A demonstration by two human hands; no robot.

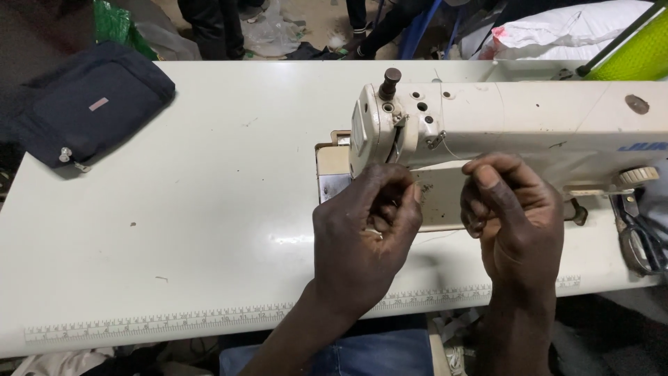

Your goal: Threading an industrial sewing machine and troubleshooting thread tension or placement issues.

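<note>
We hold a thin pale thread [435, 167] stretched roughly level across the front of the cream-coloured industrial sewing machine [515, 122], its long axis running left to right between our hands, just below the machine's head and above the white worktable [209, 209]. Our left hand [365, 233] is curled shut beside the needle end of the machine and is the nearer one to that end, fingertips pinched together, though whether they truly clamp the thread is hidden. Our right hand [515, 216] is closed too, thumb against forefinger at the thread's right end, with dark scissors [643, 240] lying well off to its right.
</note>
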